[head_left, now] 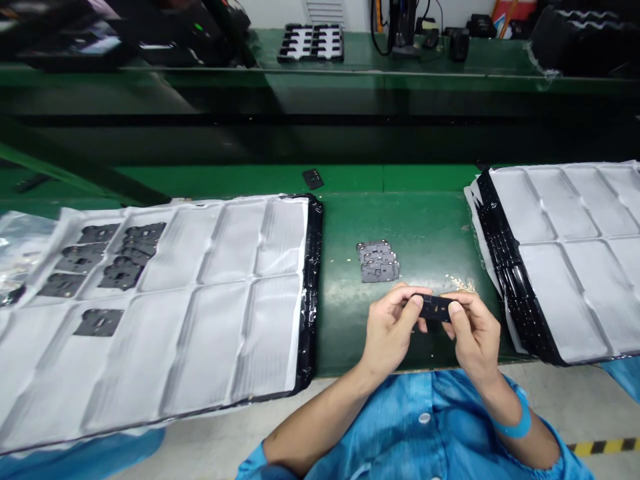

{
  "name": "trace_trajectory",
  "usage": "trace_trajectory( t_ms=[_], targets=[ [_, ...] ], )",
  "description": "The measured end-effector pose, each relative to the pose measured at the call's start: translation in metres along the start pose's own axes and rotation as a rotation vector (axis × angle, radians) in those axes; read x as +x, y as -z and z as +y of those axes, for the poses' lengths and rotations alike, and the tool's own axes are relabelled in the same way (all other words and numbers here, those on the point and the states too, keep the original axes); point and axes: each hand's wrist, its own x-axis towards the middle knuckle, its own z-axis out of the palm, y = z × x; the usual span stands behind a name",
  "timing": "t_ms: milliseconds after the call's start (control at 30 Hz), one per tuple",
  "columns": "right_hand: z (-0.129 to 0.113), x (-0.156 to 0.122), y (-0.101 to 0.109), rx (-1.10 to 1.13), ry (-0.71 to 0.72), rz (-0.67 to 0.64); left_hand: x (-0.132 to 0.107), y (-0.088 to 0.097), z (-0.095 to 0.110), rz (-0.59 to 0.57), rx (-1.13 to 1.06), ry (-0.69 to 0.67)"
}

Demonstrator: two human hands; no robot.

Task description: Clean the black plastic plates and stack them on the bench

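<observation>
A small flat black plastic part (436, 308) with cut-outs is held level between my two hands, over the front of the green bench. My left hand (395, 320) pinches its left end, thumb on top. At its right end, my right hand (471, 327) grips it the same way. Just beyond my hands lies a short overlapping row of similar black plastic parts (380, 269). Tiny pale gold pieces (460, 284) are scattered on the bench beside my right hand.
To the left, a white-lined tray (270, 320) carries several black parts (120, 272). Another stack of lined black trays (565, 267) stands at the right. One loose black part (313, 179) lies farther back. A black-and-white tray (311, 43) sits on the rear shelf.
</observation>
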Motion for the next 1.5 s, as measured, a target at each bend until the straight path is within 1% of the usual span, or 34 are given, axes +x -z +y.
trace_trajectory(
  t_ms=[100,167,367,600,667,767,867,967,1133,1333,1500],
  targets=[
    [0.002,-0.002,0.002,0.003,0.041,-0.025,0.0,0.0,-0.001,0.002,-0.01,0.003],
    [0.003,-0.003,0.002,-0.004,0.041,-0.028,0.0,0.0,-0.002,-0.001,-0.01,0.006],
    [0.003,-0.004,-0.001,0.009,-0.021,0.023,-0.004,0.0,0.0,-0.013,0.027,-0.015],
    [0.001,0.0,-0.001,-0.006,0.026,0.074,-0.006,0.002,0.003,-0.054,0.082,-0.068],
    [0.002,0.001,0.0,0.002,0.001,0.075,-0.007,0.003,0.004,-0.063,0.088,-0.074],
    [0.002,0.002,0.003,0.079,-0.108,0.033,-0.009,0.003,0.005,-0.068,0.089,-0.071],
    [0.0,0.002,0.007,0.181,-0.217,-0.053,-0.009,0.004,0.007,-0.064,0.078,-0.028],
    [-0.005,0.002,0.009,0.223,-0.254,-0.11,-0.009,0.005,0.007,-0.053,0.052,0.035],
    [-0.009,0.002,0.007,0.201,-0.284,-0.093,-0.009,0.009,0.008,-0.05,0.046,0.117],
    [-0.003,0.001,0.004,0.146,-0.284,-0.049,-0.011,0.01,0.01,-0.049,0.062,0.15],
    [0.004,0.001,0.006,0.087,-0.312,-0.048,-0.014,0.011,0.014,-0.082,-0.009,0.199]
  ],
)
